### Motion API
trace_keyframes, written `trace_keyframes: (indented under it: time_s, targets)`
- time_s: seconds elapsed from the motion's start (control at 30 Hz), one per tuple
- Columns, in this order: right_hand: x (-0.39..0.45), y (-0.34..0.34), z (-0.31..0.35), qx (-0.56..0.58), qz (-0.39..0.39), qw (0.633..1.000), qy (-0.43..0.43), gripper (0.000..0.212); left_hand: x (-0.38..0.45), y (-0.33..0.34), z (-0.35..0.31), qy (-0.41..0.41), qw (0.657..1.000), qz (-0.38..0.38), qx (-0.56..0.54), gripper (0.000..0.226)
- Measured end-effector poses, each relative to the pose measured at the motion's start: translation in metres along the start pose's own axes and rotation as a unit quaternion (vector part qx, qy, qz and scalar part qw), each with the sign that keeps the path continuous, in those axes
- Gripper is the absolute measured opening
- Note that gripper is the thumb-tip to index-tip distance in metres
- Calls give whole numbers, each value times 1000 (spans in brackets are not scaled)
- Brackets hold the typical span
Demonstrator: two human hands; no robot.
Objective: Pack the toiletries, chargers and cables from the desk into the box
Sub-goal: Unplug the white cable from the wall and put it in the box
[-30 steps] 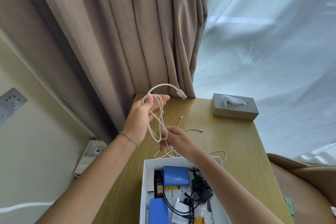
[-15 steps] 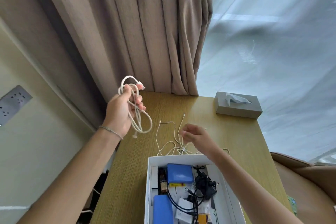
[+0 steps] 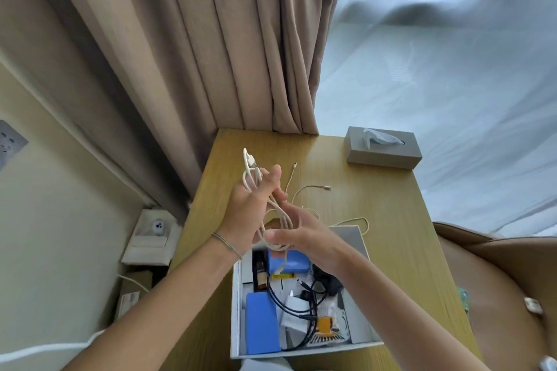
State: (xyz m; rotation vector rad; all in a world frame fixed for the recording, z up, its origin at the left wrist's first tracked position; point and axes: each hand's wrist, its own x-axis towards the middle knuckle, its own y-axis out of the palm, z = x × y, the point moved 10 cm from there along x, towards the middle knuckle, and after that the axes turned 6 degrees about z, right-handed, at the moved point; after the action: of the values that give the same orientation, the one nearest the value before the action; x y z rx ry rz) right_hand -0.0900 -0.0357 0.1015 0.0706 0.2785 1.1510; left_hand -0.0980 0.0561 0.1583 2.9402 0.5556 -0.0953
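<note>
Step in hand: coiling a white cable (image 3: pixel 272 211) before it goes into the box (image 3: pixel 360 239).

Left hand (image 3: pixel 251 211): raised above the desk (image 3: pixel 391 220), palm toward me, fingers curled through the loops so the bundle hangs from them; one plug end sticks up above my fingertips.

Right hand (image 3: pixel 304 236): just beside the left, over the far end of the box, thumb and fingers closing on the lower end of the loops. I judge it a light pinch.

Item location: the coil is in the air between both hands. A second thin cable (image 3: pixel 310 188) lies loose on the desk beyond them, trailing toward the box's far corner.

Box: open, already holding blue pouches, a black cable, a white charger and a small dark bottle.

Next move, my estimate: keep the loops gathered, lower the bundle into a free spot without letting it spring open, then collect the loose cable.
</note>
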Motion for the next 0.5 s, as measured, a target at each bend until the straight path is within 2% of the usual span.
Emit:
trace_keyframes:
  time_s: [0.07,0.13,0.23,0.3,0.37,0.43,0.5]
  targets:
    - [-15,-10,-13,0,-37,999,7,82,-7,7,11,12,996,16,86,36]
    - [-32,-17,-26,-21,-58,998,20,79,-15,18,28,-2,991,55,119,27]
    - [-55,-27,-50,-62,-80,993,62,50,-26,23,55,-19,985,86,146,13]
    - [-66,-34,-65,-90,-94,988,85,26,-34,22,71,-23,978,100,184,13]
    - [-75,-37,-78,-129,-94,982,102,14,-40,22,91,-38,965,128,226,8]
    - [-82,-39,-90,-172,-93,973,120,15,-45,20,109,-52,950,157,266,10]
    - [-89,-43,-101,-199,-102,964,142,22,-51,17,129,-81,942,177,272,20]
